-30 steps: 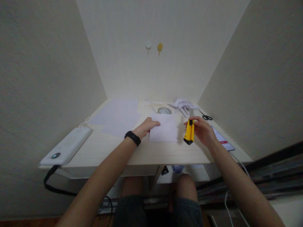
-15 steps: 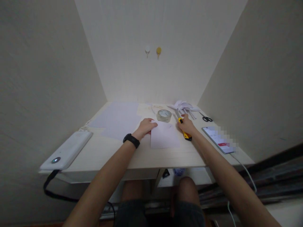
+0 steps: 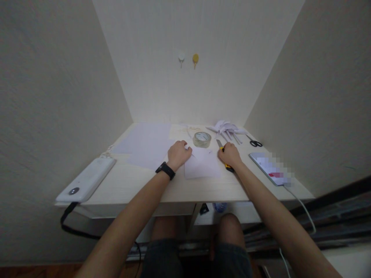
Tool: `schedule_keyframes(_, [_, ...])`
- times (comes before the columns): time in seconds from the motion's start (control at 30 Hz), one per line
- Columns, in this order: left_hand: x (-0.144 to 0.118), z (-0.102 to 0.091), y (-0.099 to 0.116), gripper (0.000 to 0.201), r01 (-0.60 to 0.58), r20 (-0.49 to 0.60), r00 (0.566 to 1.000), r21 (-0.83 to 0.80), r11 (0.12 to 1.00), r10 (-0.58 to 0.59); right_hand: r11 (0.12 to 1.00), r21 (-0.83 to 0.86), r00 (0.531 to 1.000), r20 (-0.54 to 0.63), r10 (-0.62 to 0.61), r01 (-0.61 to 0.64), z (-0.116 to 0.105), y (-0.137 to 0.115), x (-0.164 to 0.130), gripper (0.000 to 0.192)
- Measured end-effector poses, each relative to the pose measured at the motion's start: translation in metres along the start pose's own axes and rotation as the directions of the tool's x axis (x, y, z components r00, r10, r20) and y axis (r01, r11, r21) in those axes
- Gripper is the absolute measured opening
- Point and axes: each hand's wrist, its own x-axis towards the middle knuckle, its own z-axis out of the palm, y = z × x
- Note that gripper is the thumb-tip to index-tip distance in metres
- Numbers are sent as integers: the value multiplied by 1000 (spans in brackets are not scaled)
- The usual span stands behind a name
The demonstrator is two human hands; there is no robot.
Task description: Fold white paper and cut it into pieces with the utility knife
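Note:
A small square of white paper lies on the desk in front of me. My left hand, with a black watch on its wrist, has its fingers curled and closed on the paper's upper left corner. To the right of the sheet, my right hand is wrapped around a yellow and black utility knife. The knife's blade points away from me, and its tip stays clear of the paper. Just behind the square sits a roll of clear tape.
Larger white sheets cover the desk's left rear. Paper pinwheels lie at the back right, near black scissors. A phone on a cable is at right, a white device at left. Walls enclose three sides.
My left hand has turned and its fingers have curled over the paper's corner. My right hand has closed further around the knife, covering more of its handle.

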Motion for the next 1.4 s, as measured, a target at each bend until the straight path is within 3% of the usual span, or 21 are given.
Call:
schedule_keyframes(0.2, [-5, 4, 3, 34, -135, -97, 986, 24, 991, 137, 994, 106, 998, -61, 24, -17, -4, 1, -3, 44])
schedule_keyframes(0.4, [-6, 6, 3, 34, -258, -147, 955, 11, 966, 257, 980, 181, 985, -164, -59, 89, -12, 3, -6, 32])
schedule_keyframes(0.6, [-13, 10, 6, 32, -287, -73, 955, -1, 958, 286, 978, 125, 971, -196, -138, 164, -7, 6, -8, 26])
schedule_keyframes(0.7, [-13, 3, 6, 31, -244, -104, 964, 15, 970, 245, 979, 108, 968, -204, -147, 171, -5, 6, -8, 28])
schedule_keyframes(0.83, [-7, -32, -20, 28, -155, -90, 983, 61, 986, 160, 978, 98, 963, -215, -159, 184, -5, 7, -9, 29])
schedule_keyframes(0.93, [0, -76, -66, 31, -92, -20, 995, 211, 973, 98, 976, 114, 960, -233, -157, 187, -5, 9, -9, 27])
schedule_keyframes(1.0, [3, -109, -103, 27, 3, 14, 1000, 320, 947, -8, 973, 124, 953, -259, -156, 193, -4, 11, -9, 26])
schedule_keyframes(1.17, [1, -179, -175, 20, 112, 100, 978, 480, 870, -181, 963, 164, 948, -273, -165, 214, 1, 17, -5, 21])
schedule_keyframes(1.27, [-1, -198, -196, 24, 95, 202, 950, 535, 839, -236, 966, 169, 957, -245, -153, 198, 2, 18, -4, 18])
schedule_keyframes(1.4, [-1, -202, -207, 27, 3, 347, 906, 567, 824, -242, 973, 143, 969, -195, -153, 182, -4, 15, -7, 24])
